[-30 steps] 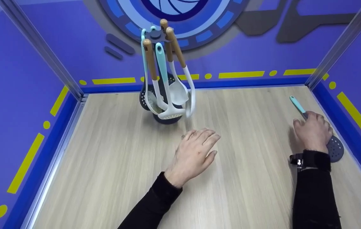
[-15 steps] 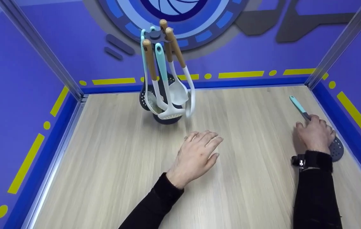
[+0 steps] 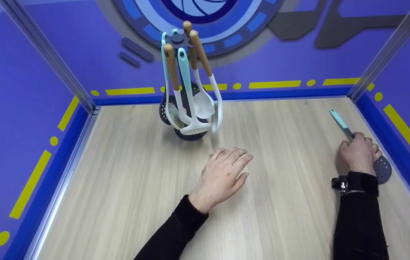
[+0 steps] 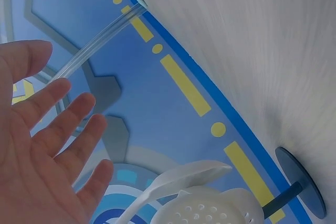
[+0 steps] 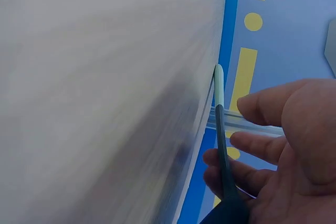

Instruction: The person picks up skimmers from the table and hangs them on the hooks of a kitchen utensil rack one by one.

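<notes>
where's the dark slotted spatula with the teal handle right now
In the head view the spatula lies on the table's far right, under the right hand, which grips its handle near the blue wall.

A staged recording booth. Purple printed walls enclose a wooden tabletop. A utensil rack stands near the back wall.

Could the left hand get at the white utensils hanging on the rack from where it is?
Probably yes. The left hand lies open on the table just in front of the rack, with bare wood between; the right hand is far off, on the skimmer.
</notes>
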A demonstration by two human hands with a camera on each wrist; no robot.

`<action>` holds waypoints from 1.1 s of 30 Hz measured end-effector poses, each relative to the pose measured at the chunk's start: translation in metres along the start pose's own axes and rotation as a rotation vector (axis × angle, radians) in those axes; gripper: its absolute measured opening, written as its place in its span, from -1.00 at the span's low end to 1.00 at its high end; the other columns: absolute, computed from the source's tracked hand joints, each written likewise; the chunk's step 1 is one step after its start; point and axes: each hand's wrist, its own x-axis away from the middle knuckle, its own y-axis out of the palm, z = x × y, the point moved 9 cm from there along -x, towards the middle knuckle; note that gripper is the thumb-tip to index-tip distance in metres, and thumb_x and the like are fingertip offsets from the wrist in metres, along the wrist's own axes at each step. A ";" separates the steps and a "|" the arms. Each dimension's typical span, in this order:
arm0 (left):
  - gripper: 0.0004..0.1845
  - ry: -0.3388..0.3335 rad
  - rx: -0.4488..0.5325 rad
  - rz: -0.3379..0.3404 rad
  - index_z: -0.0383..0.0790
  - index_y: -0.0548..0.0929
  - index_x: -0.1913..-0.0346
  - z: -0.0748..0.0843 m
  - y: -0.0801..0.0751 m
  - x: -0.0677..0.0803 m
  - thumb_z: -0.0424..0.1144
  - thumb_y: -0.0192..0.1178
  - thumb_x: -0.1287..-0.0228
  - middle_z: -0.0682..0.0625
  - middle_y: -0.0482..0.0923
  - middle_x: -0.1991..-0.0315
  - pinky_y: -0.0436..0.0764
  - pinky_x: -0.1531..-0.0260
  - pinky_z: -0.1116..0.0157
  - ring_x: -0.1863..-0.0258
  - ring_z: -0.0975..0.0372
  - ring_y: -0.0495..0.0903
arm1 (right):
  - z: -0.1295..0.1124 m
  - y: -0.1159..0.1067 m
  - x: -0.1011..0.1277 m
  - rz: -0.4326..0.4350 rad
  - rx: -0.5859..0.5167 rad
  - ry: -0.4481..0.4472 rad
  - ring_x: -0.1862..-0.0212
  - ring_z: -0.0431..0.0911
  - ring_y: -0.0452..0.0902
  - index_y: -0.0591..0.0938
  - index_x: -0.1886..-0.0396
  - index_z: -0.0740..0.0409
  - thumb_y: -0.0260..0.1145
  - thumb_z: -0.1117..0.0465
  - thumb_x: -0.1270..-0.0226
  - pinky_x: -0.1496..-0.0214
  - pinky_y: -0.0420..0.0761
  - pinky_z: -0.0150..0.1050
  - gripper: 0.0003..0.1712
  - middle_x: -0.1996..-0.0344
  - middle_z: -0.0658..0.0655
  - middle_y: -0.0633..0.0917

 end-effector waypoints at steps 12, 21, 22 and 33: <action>-0.46 0.002 0.004 0.011 0.14 0.71 -0.53 -0.001 -0.001 0.001 0.08 0.47 -0.60 0.17 0.76 -0.49 0.64 -0.59 0.12 -0.56 0.22 0.70 | 0.000 -0.003 -0.001 0.009 -0.033 0.004 -0.58 0.77 0.23 0.28 -0.78 0.54 -0.02 0.55 -0.64 -0.66 0.08 0.61 -0.25 -0.54 0.83 0.40; -0.45 -0.002 0.012 0.031 0.13 0.72 -0.52 -0.003 -0.004 0.000 0.07 0.51 -0.56 0.17 0.76 -0.47 0.64 -0.57 0.12 -0.53 0.23 0.70 | 0.000 -0.011 0.002 0.050 -0.057 0.000 -0.63 0.70 0.29 0.35 -0.75 0.52 0.00 0.57 -0.64 -0.73 0.12 0.61 -0.28 -0.51 0.77 0.48; -0.44 -0.001 0.013 0.034 0.13 0.72 -0.52 -0.003 -0.004 0.001 0.07 0.51 -0.56 0.17 0.76 -0.48 0.65 -0.57 0.12 -0.53 0.23 0.71 | 0.000 -0.013 0.003 0.063 -0.058 -0.002 -0.63 0.70 0.30 0.35 -0.74 0.52 0.00 0.57 -0.63 -0.73 0.14 0.61 -0.28 -0.52 0.76 0.50; -0.45 -0.013 0.007 0.026 0.13 0.71 -0.53 -0.006 -0.005 0.000 0.05 0.48 -0.58 0.16 0.76 -0.48 0.65 -0.58 0.09 -0.56 0.21 0.70 | -0.007 -0.026 0.003 0.128 -0.067 -0.045 -0.64 0.72 0.34 0.40 -0.72 0.54 -0.05 0.59 -0.58 -0.65 0.31 0.63 -0.27 -0.55 0.73 0.53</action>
